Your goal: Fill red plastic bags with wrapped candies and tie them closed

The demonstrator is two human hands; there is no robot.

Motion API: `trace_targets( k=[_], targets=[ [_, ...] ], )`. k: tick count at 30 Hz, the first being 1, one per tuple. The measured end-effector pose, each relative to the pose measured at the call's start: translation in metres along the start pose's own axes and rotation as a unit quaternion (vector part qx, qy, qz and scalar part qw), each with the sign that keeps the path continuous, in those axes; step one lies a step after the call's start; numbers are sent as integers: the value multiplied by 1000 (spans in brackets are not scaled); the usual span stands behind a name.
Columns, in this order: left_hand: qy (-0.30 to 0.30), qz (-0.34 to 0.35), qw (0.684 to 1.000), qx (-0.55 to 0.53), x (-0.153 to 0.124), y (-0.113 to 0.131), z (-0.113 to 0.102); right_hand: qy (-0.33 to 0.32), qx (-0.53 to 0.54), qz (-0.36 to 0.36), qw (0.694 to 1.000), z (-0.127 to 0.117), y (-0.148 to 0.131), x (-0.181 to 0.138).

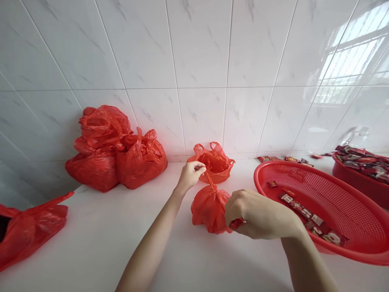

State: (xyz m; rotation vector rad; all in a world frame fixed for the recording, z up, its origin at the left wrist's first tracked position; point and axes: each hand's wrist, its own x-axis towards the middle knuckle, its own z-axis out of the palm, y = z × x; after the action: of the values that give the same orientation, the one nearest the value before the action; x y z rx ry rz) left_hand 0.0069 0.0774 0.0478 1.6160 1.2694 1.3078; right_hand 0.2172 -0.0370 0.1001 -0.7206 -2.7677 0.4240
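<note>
A small filled red plastic bag (208,211) rests on the white counter in front of me. My left hand (190,175) is closed in a pinch on one of the bag's handles, stretched up and away from the knot. My right hand (258,214) is closed on the other handle, pulled toward me on the right side. Both handles are taut and meet at a knot on top of the bag. Just behind it sits another small red bag (216,163) with its handles loose and mouth open.
A pile of filled red bags (114,152) leans on the tiled wall at the back left. Another red bag (28,229) lies at the left edge. A red mesh basket (343,202) holding several wrapped sweets stands at the right, a red tub (363,176) of sweets behind it.
</note>
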Motion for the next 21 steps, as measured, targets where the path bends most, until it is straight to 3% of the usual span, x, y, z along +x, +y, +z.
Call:
trace_targets(
  k=[7,11,16,21],
  targets=[
    [5,5,1000,-24,1,-1,3,0,111,-26,993,-5,1,-1],
    [3,47,996,-75,-6,18,-2,109,196,46,974,-13,-1,-2],
    [-26,142,984,-108,-35,56,-8,274,241,144,920,-12,4,6],
    [-67,219,972,-62,-59,74,-5,315,295,175,885,-2,5,18]
  ],
)
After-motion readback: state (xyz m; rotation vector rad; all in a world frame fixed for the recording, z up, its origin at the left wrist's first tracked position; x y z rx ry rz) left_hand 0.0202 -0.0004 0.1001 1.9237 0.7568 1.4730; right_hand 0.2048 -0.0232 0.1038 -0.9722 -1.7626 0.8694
